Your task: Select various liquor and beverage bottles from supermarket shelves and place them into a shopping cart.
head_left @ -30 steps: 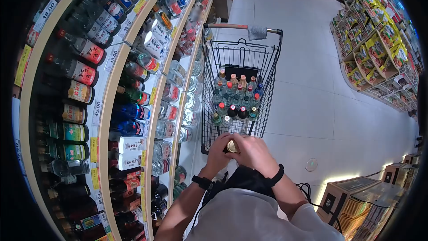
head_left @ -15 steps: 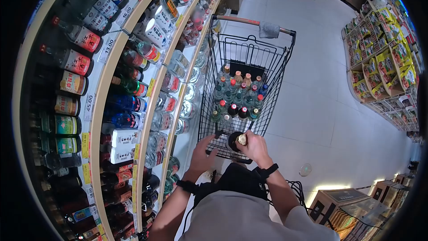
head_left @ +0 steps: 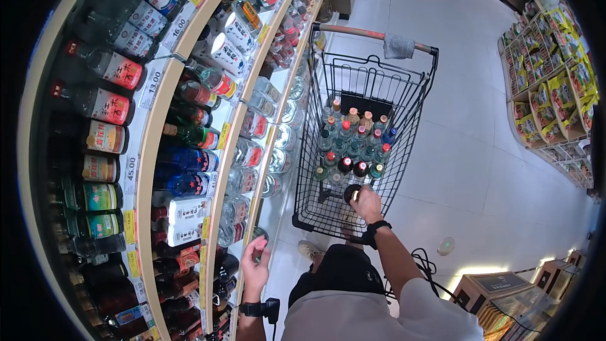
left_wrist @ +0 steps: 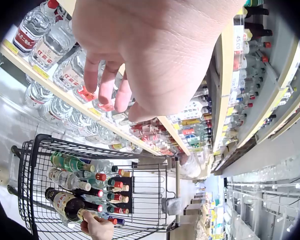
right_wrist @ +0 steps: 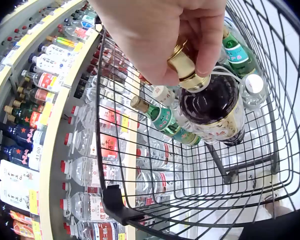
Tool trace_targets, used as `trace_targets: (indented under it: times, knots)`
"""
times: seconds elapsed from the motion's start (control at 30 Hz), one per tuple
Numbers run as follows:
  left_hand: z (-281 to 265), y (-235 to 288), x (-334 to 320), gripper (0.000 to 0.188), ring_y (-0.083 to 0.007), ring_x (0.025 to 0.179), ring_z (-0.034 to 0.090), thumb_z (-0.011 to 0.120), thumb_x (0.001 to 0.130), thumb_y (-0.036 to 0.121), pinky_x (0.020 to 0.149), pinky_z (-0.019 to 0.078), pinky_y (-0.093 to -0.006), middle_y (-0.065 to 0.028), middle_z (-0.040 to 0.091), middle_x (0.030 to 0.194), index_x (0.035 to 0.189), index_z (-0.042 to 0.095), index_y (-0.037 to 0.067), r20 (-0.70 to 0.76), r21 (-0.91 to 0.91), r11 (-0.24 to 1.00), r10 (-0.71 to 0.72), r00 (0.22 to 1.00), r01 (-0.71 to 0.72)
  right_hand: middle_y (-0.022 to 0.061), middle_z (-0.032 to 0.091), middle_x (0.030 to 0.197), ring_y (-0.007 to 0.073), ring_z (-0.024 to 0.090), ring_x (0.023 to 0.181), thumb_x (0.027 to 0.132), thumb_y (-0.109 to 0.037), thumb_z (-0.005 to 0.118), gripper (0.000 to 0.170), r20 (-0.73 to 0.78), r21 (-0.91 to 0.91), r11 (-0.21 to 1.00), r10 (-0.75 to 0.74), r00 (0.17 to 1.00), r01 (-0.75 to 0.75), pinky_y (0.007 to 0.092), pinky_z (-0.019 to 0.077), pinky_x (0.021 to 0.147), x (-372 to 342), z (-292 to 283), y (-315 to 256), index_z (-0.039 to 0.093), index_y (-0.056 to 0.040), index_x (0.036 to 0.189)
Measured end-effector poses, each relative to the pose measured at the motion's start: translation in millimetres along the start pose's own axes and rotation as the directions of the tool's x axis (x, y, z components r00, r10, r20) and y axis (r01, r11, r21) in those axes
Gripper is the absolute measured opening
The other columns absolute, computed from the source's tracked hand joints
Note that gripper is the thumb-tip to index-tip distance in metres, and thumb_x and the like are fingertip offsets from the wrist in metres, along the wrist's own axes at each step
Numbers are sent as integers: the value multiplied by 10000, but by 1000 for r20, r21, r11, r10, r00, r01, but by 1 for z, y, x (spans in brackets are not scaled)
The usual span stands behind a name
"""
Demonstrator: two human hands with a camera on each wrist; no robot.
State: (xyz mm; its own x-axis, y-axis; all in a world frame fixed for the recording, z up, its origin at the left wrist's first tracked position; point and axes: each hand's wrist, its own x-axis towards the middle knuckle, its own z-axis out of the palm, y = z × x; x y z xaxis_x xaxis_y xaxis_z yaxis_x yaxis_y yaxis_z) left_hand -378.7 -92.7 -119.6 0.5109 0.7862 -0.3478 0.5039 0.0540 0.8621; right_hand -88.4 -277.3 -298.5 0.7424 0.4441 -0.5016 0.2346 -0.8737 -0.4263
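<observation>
My right hand (head_left: 367, 205) pinches the gold cap of a dark bottle (head_left: 351, 194) inside the black wire cart (head_left: 302, 219). In the right wrist view the fingers and thumb grip the gold neck of this dark bottle (right_wrist: 215, 102), beside green-labelled bottles (right_wrist: 166, 120). The left wrist view shows the dark bottle (left_wrist: 65, 204) with a pale label, and the right hand (left_wrist: 99, 227) at its top. My left hand (head_left: 255, 265) is raised near the shelf edge, holding nothing, its fingers loosely bent. Several capped bottles (head_left: 353, 142) stand grouped farther up the cart.
Shelves of bottles (head_left: 113, 107) with price tags run along the left. A grey cloth (head_left: 399, 47) hangs on the cart handle. Racks of yellow packets (head_left: 548, 98) stand at the right, with lit boxes (head_left: 489, 290) at the lower right. A shoe (head_left: 309, 251) shows below the cart.
The hands have parted; the left has let go of the bottle and moved left and down, toward the shelf. The right hand has carried the dark bottle into the cart.
</observation>
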Motion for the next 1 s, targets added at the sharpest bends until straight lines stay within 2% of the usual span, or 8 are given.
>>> trace_targets:
  times: [0.13,0.2,0.33,0.4,0.57,0.7,0.9,1.0]
  knots:
    - [-4,11,-6,305,-135,982,638,650,906,5,885,505,-278,-72,675,1081,1210,619,5,8,48,999,-4,1000,3,244,699,955,394,688,924,773,-299,749,519,19,30,995,96,995,-97,471,560,819,25,18,4,570,42,1121]
    - [-1,15,-8,301,-128,963,637,661,908,17,874,505,-274,-62,675,1067,1206,622,9,24,60,997,-44,999,43,240,701,966,397,686,928,793,-268,728,469,23,36,996,77,997,-78,472,558,829,35,25,5,577,32,1119]
    - [4,2,-11,256,-112,934,635,669,908,17,835,507,-263,-37,673,1026,1161,636,21,19,-41,998,-53,998,54,237,702,974,401,684,934,813,-226,695,411,14,14,998,59,998,-59,478,555,834,47,33,6,584,22,1122]
    - [1,0,-15,242,-111,933,634,668,907,12,830,507,-264,-35,671,1022,1147,637,19,14,-32,999,-39,999,40,237,701,977,402,683,937,819,-225,688,404,33,20,998,62,998,-63,480,554,835,53,36,9,585,16,1126]
    - [-7,2,-20,224,-106,928,632,662,910,4,823,505,-257,-32,670,1017,1132,642,26,1,-23,998,-55,998,55,229,686,965,422,662,937,768,-209,732,401,-48,76,992,105,993,-101,502,543,801,65,51,12,568,-32,1088]
    - [-8,1,-23,218,-98,914,629,658,913,1,823,495,-244,-22,671,1000,1128,648,34,-17,-24,996,-81,997,81,226,685,1007,418,666,942,765,-219,740,442,-29,64,994,88,996,-86,505,542,809,67,45,9,548,-43,1122]
    - [-4,10,-24,190,-98,928,625,647,913,-19,836,495,-247,-30,672,1014,1098,640,24,-5,-48,988,-147,989,147,226,688,1046,414,666,987,776,-235,740,465,37,81,984,158,987,-161,492,542,855,68,43,5,542,-62,1159]
    - [1,13,-22,179,-105,941,622,644,913,-29,850,496,-255,-37,671,1033,1083,630,21,-14,-109,994,10,1000,-11,222,696,1045,400,671,1003,796,-230,746,506,59,114,984,133,989,-139,486,543,860,66,45,10,518,-54,1212]
